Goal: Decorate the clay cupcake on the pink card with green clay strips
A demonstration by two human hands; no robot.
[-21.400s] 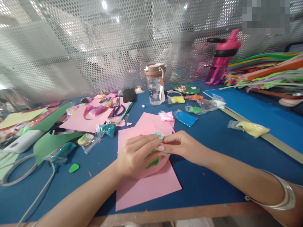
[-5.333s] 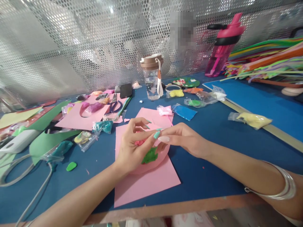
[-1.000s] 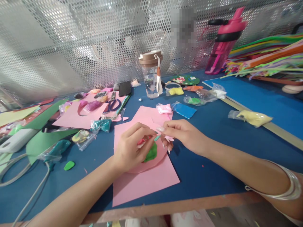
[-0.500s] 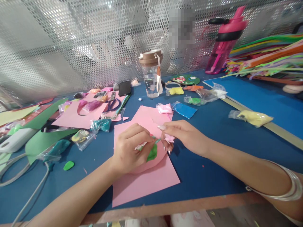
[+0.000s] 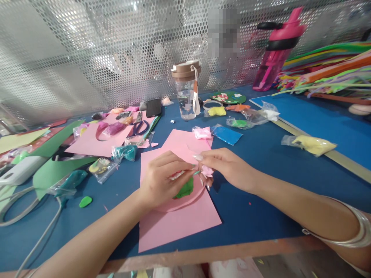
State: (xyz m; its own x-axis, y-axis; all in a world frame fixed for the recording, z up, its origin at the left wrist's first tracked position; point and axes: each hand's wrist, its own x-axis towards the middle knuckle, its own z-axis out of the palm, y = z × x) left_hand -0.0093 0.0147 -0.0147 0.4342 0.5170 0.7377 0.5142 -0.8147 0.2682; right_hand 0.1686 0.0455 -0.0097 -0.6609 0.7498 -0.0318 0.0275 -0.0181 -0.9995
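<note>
Over pink paper (image 5: pixel 179 231), my left hand (image 5: pixel 162 179) has its thumb and fingertips closed close to my right hand's fingers; what they pinch, if anything, is hidden or too small to name. My right hand (image 5: pixel 224 168) is closed on a lump of pale pink clay (image 5: pixel 206 171). Beneath my left hand, a green clay piece (image 5: pixel 185 188) lies on a rounded pink paper shape, with a bit of red and white partly covered by the fingers. A bag of pink clay (image 5: pixel 202 133) rests on the paper's far edge.
Behind stand a lidded clear cup (image 5: pixel 187 96) and a pink bottle (image 5: pixel 275 58) by a perforated metal screen. Bagged yellow clay (image 5: pixel 315 144) lies to the right, a blue packet (image 5: pixel 227 134) ahead. Leftward are scissors (image 5: pixel 141 127), a phone (image 5: pixel 153 108), a green clay blob (image 5: pixel 85 201) and a cable (image 5: pixel 43 235).
My left fingertips have shifted slightly right, up against the right hand's fingers. The thin greenish bit that showed between the hands is now less visible. My right hand stays nearly in place.
</note>
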